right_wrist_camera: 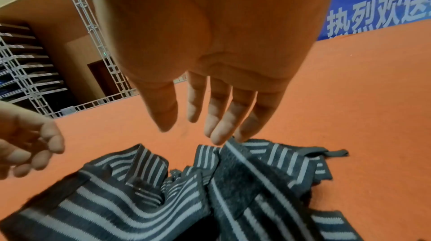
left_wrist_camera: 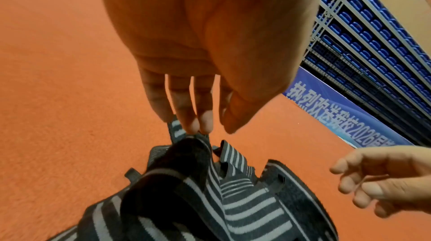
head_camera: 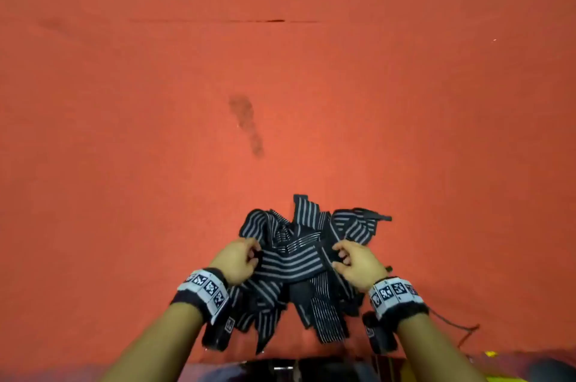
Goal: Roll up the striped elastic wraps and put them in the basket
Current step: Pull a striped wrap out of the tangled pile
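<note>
A tangled pile of dark striped elastic wraps [head_camera: 308, 257] lies on the orange-red floor [head_camera: 280, 69] close in front of me. My left hand [head_camera: 246, 257] is at the pile's left side. In the left wrist view its straight fingertips [left_wrist_camera: 203, 127] touch a raised fold of the wraps [left_wrist_camera: 210, 199], with the thumb held apart. My right hand [head_camera: 343, 257] is at the pile's right side. In the right wrist view it [right_wrist_camera: 191, 132] hovers just over the wraps [right_wrist_camera: 186, 199] with fingers extended, holding nothing. No basket is in view.
A dark stain [head_camera: 246, 119] marks the floor beyond the pile. A thin dark cord [head_camera: 461, 328] trails at the right. A blue banner [left_wrist_camera: 349, 119] and blue seating racks [left_wrist_camera: 373, 33] stand far off, and a metal truss [right_wrist_camera: 93, 42] at the floor's far edge.
</note>
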Available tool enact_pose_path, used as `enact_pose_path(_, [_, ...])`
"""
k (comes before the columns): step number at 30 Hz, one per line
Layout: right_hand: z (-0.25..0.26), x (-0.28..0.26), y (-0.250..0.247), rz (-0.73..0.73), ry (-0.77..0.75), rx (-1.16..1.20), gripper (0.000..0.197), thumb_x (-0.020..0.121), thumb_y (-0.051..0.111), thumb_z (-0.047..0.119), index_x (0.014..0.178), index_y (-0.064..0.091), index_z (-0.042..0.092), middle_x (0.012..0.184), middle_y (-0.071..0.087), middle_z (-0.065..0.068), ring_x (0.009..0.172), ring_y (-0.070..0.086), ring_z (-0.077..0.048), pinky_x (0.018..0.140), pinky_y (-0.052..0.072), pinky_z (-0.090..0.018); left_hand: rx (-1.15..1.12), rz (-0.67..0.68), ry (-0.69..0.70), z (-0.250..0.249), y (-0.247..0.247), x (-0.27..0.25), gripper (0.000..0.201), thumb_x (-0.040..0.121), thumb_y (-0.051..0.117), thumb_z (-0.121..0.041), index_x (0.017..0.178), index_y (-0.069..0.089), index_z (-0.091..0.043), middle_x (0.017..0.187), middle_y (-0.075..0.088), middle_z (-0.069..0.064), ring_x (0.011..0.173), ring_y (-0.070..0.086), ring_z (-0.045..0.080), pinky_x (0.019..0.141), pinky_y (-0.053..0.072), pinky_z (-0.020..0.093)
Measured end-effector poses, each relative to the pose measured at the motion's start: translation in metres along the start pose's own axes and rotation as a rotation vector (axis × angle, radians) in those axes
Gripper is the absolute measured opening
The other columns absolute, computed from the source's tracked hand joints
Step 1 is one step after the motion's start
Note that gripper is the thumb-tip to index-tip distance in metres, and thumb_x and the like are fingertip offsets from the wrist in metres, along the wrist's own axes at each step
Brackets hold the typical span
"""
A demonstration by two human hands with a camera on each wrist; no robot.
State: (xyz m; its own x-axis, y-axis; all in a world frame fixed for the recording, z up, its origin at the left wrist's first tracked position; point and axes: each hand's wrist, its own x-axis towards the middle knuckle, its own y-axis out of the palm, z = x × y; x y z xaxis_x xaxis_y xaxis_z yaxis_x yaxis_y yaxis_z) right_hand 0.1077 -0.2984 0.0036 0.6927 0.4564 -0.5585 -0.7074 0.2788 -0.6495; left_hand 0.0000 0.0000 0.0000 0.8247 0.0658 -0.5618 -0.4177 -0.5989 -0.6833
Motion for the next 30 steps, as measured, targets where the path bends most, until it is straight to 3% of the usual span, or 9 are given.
enact_pose_path(4, [0.002, 0.022, 0.026, 0.004, 0.012, -0.02, 0.035, 0.091, 0.068, 0.032, 0.125, 0.058, 0.027, 0.105, 0.054, 0.01, 0.088, 0.056, -0.007, 0.085, 0.049, -0.025, 0.165, 0.089, 0.044, 0.013, -0.01, 0.037, 0.035, 0.089, 0.06, -0.02, 0.124, 0.058, -0.018, 0.112, 0.062, 0.004, 0.101, 0.061, 0.023, 0.085, 0.047, 0.03])
enact_pose_path(8, [0.003, 0.053, 0.055, 0.004, -0.033, -0.003, 0.039, 0.09, 0.068, 0.032, 0.127, 0.058, 0.025, 0.107, 0.053, 0.012, 0.091, 0.056, -0.007, 0.089, 0.053, -0.031, 0.227, -0.003, 0.078, 0.027, -0.022, 0.069, 0.034, 0.089, 0.062, -0.03, 0.122, 0.06, -0.021, 0.112, 0.062, 0.005, 0.1, 0.063, 0.027, 0.085, 0.053, 0.038])
enact_pose_path(11, [0.008, 0.079, 0.071, -0.011, -0.072, 0.008, 0.05, 0.086, 0.071, 0.037, 0.132, 0.054, 0.027, 0.115, 0.052, 0.011, 0.101, 0.056, -0.008, 0.093, 0.051, -0.032, 0.251, 0.045, 0.166, 0.016, -0.008, 0.087, 0.04, 0.089, 0.063, -0.045, 0.124, 0.06, -0.025, 0.114, 0.061, 0.003, 0.104, 0.062, 0.025, 0.088, 0.053, 0.04])
enact_pose_path(15, [0.014, 0.117, 0.082, -0.023, -0.129, -0.102, 0.067, 0.081, 0.072, 0.05, 0.139, 0.047, 0.03, 0.133, 0.053, 0.007, 0.118, 0.055, -0.013, 0.1, 0.049, -0.036, 0.4, 0.153, 0.205, -0.002, 0.017, 0.105, 0.073, 0.078, 0.058, -0.077, 0.134, 0.055, -0.031, 0.119, 0.06, -0.002, 0.111, 0.059, 0.021, 0.089, 0.051, 0.037])
enact_pose_path(18, [0.018, 0.142, 0.082, -0.006, -0.179, -0.18, 0.071, 0.078, 0.073, 0.055, 0.139, 0.048, 0.03, 0.133, 0.053, 0.005, 0.116, 0.056, -0.014, 0.098, 0.05, -0.037, 0.532, 0.236, 0.222, -0.013, 0.022, 0.111, 0.095, 0.06, 0.063, -0.089, 0.137, 0.053, -0.033, 0.111, 0.052, -0.008, 0.112, 0.056, 0.022, 0.09, 0.05, 0.039])
enact_pose_path(21, [0.024, 0.155, 0.077, 0.06, -0.23, -0.246, 0.069, 0.076, 0.075, 0.057, 0.135, 0.052, 0.03, 0.123, 0.058, 0.007, 0.099, 0.058, -0.011, 0.089, 0.052, -0.032, 0.674, 0.359, 0.214, -0.02, 0.023, 0.116, 0.099, 0.057, 0.075, -0.08, 0.141, 0.047, -0.036, 0.114, 0.041, -0.008, 0.119, 0.047, 0.023, 0.098, 0.046, 0.044])
enact_pose_path(23, [0.027, 0.156, 0.076, 0.089, -0.262, -0.313, 0.064, 0.076, 0.076, 0.057, 0.131, 0.054, 0.031, 0.12, 0.061, 0.009, 0.102, 0.059, -0.011, 0.091, 0.05, -0.03, 0.722, 0.346, 0.241, -0.019, 0.028, 0.12, 0.091, 0.064, 0.08, -0.068, 0.142, 0.046, -0.036, 0.113, 0.04, -0.006, 0.113, 0.046, 0.021, 0.091, 0.044, 0.038])
enact_pose_path(27, [0.028, 0.143, 0.08, 0.049, -0.333, -0.438, 0.055, 0.073, 0.075, 0.064, 0.119, 0.059, 0.037, 0.114, 0.065, 0.013, 0.105, 0.061, -0.012, 0.096, 0.05, -0.032, 0.649, 0.165, 0.314, -0.006, 0.042, 0.119, 0.07, 0.068, 0.088, -0.042, 0.13, 0.06, -0.025, 0.115, 0.065, -0.004, 0.096, 0.056, 0.012, 0.082, 0.041, 0.024])
enact_pose_path(30, [0.02, 0.118, 0.088, -0.062, -0.381, -0.461, 0.072, 0.07, 0.076, 0.067, 0.129, 0.058, 0.031, 0.125, 0.063, 0.011, 0.113, 0.061, -0.014, 0.103, 0.047, -0.035, 0.606, -0.146, 0.329, 0.003, 0.053, 0.097, 0.062, 0.068, 0.088, -0.036, 0.122, 0.063, -0.019, 0.11, 0.069, 0.001, 0.1, 0.063, 0.022, 0.082, 0.049, 0.03])
